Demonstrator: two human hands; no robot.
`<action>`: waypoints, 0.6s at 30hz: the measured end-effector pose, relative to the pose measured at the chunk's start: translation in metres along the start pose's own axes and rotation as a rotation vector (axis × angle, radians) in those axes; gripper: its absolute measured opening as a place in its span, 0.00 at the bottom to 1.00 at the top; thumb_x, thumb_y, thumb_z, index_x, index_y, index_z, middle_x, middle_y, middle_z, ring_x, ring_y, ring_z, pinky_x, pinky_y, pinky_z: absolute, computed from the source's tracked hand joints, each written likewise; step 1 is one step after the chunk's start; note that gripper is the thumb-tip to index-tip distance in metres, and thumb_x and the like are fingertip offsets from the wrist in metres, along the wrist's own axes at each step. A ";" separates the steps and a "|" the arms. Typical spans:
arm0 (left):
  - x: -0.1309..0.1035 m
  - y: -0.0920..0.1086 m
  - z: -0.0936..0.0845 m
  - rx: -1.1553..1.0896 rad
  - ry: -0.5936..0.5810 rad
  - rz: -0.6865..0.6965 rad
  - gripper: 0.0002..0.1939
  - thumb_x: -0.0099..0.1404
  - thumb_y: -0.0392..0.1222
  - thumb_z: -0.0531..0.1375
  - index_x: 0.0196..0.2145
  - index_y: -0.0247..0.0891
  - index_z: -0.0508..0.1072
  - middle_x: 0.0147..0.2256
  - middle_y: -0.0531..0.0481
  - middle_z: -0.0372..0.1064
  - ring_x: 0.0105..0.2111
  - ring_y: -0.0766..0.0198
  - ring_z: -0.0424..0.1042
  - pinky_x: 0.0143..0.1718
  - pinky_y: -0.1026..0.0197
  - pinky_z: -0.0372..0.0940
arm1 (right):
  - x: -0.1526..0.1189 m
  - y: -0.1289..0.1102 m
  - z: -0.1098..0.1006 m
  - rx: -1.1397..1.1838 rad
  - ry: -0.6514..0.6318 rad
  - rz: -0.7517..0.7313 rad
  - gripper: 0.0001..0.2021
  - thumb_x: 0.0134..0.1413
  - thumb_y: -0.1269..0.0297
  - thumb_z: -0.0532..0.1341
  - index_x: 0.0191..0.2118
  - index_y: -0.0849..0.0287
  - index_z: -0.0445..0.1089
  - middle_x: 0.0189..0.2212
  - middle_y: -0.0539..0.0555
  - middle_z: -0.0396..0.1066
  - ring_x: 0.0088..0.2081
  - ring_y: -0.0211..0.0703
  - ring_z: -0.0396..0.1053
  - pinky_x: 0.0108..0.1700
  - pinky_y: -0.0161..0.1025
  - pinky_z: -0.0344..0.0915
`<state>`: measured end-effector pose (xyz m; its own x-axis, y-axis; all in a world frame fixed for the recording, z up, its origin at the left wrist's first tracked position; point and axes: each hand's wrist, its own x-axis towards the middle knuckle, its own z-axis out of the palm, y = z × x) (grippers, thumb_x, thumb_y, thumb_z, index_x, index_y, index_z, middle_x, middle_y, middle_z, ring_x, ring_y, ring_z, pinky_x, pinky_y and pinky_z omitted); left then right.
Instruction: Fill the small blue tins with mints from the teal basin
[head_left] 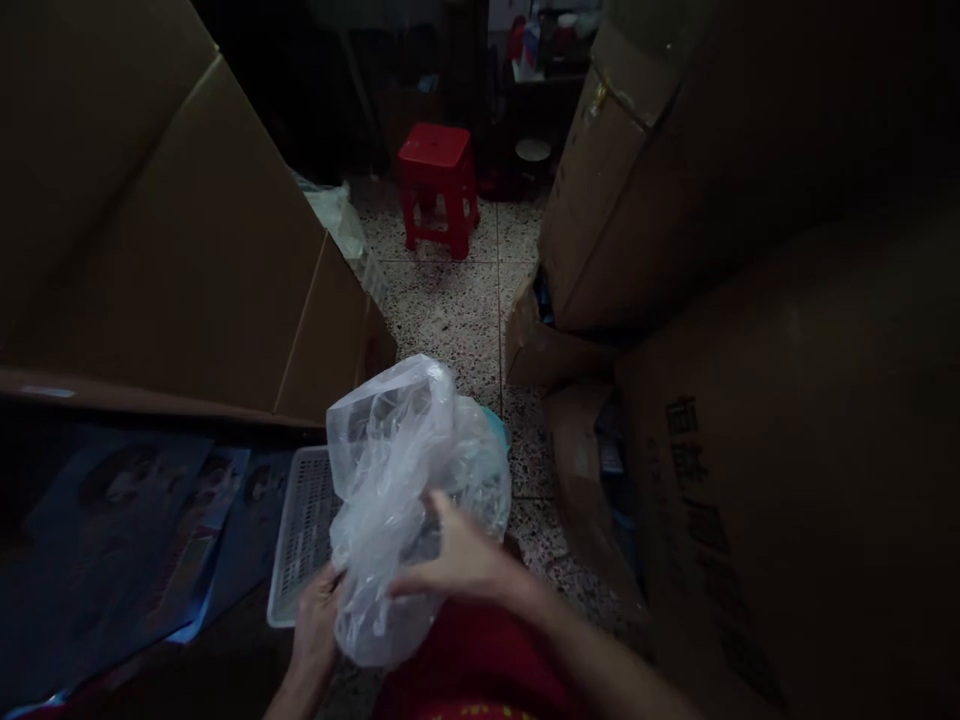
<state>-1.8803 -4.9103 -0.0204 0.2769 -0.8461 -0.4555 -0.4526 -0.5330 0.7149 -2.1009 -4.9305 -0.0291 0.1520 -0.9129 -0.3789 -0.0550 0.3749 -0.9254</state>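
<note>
A crumpled clear plastic bag is bunched up in front of my body. My left hand is closed on its lower left side, the fingertips partly hidden by the film. Over the right part of the bag, my right hand has its thumb and fingers spread apart, touching or just above the plastic. Behind lies more clear plastic with a teal patch at its edge; I cannot tell whether it is the same bag.
A white plastic basket stands left of the bag, beside blue printed packages. Large cardboard boxes rise on the left and right, edging a narrow speckled floor. Farther off is a red stool. The room is dim.
</note>
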 end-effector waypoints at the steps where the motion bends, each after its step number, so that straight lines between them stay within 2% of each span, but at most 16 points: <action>1: 0.001 0.000 0.002 -0.051 -0.043 -0.038 0.24 0.39 0.61 0.62 0.22 0.36 0.76 0.22 0.48 0.72 0.24 0.55 0.70 0.28 0.58 0.68 | 0.002 -0.004 0.024 -0.043 -0.026 0.041 0.40 0.29 0.59 0.72 0.55 0.54 0.62 0.49 0.57 0.68 0.49 0.55 0.66 0.49 0.47 0.64; 2: 0.002 -0.001 0.004 -0.089 -0.071 -0.078 0.22 0.38 0.59 0.63 0.22 0.36 0.75 0.22 0.48 0.72 0.24 0.55 0.70 0.28 0.59 0.68 | 0.006 -0.006 0.044 -0.085 -0.008 0.092 0.40 0.27 0.61 0.72 0.54 0.56 0.63 0.48 0.58 0.68 0.48 0.55 0.67 0.49 0.48 0.64; 4: 0.004 -0.006 0.007 -0.094 -0.053 -0.130 0.19 0.37 0.55 0.63 0.21 0.36 0.75 0.21 0.49 0.72 0.24 0.55 0.70 0.26 0.60 0.67 | 0.017 -0.006 0.066 -0.112 -0.022 0.105 0.28 0.34 0.64 0.69 0.48 0.57 0.67 0.42 0.55 0.71 0.43 0.53 0.69 0.45 0.47 0.65; 6: 0.003 -0.011 0.012 -0.057 -0.032 -0.147 0.17 0.39 0.53 0.61 0.21 0.36 0.75 0.19 0.50 0.70 0.22 0.58 0.68 0.22 0.62 0.64 | 0.024 -0.004 0.067 -0.108 -0.058 0.054 0.15 0.42 0.68 0.63 0.40 0.57 0.70 0.36 0.53 0.71 0.39 0.48 0.69 0.43 0.44 0.65; 8: 0.001 -0.015 0.018 -0.056 -0.050 -0.152 0.16 0.40 0.52 0.60 0.21 0.36 0.75 0.17 0.51 0.67 0.19 0.61 0.65 0.19 0.63 0.61 | 0.029 -0.003 0.056 -0.112 -0.093 -0.008 0.10 0.42 0.71 0.60 0.35 0.57 0.72 0.35 0.52 0.70 0.40 0.46 0.68 0.45 0.42 0.64; 10: -0.001 -0.017 0.025 -0.089 -0.074 -0.148 0.16 0.41 0.52 0.59 0.21 0.36 0.75 0.16 0.52 0.66 0.18 0.63 0.62 0.19 0.64 0.60 | 0.031 -0.004 0.041 -0.083 -0.135 0.005 0.13 0.37 0.70 0.64 0.35 0.57 0.72 0.39 0.52 0.69 0.43 0.47 0.66 0.48 0.43 0.62; 13: -0.005 -0.016 0.031 -0.126 -0.031 -0.137 0.17 0.41 0.53 0.60 0.21 0.34 0.74 0.18 0.50 0.67 0.20 0.63 0.63 0.21 0.64 0.60 | 0.041 -0.011 0.015 0.134 -0.224 0.132 0.28 0.30 0.62 0.70 0.45 0.56 0.69 0.45 0.53 0.68 0.46 0.48 0.66 0.49 0.45 0.62; 15: -0.008 -0.016 0.033 -0.125 0.014 -0.158 0.20 0.41 0.54 0.60 0.23 0.32 0.75 0.19 0.49 0.69 0.21 0.62 0.64 0.21 0.64 0.60 | 0.056 -0.015 -0.002 0.256 -0.200 0.222 0.32 0.38 0.51 0.66 0.52 0.54 0.63 0.49 0.55 0.66 0.47 0.47 0.67 0.46 0.45 0.64; 17: -0.011 -0.018 0.035 -0.145 0.031 -0.180 0.22 0.42 0.55 0.60 0.26 0.31 0.76 0.21 0.48 0.71 0.22 0.61 0.66 0.22 0.64 0.60 | 0.078 -0.015 -0.016 0.265 -0.083 0.298 0.32 0.48 0.41 0.56 0.55 0.54 0.61 0.52 0.59 0.65 0.46 0.49 0.68 0.43 0.46 0.66; 18: -0.012 -0.019 0.035 -0.165 0.031 -0.186 0.23 0.43 0.56 0.60 0.27 0.31 0.76 0.22 0.48 0.71 0.22 0.61 0.66 0.22 0.64 0.60 | 0.090 -0.012 -0.022 0.244 -0.023 0.330 0.33 0.49 0.39 0.53 0.55 0.56 0.61 0.53 0.61 0.65 0.47 0.50 0.68 0.43 0.47 0.66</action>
<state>-1.9049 -4.8895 -0.0468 0.3700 -0.7315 -0.5727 -0.2478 -0.6718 0.6981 -2.1083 -5.0210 -0.0518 0.1877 -0.7343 -0.6524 0.1312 0.6770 -0.7242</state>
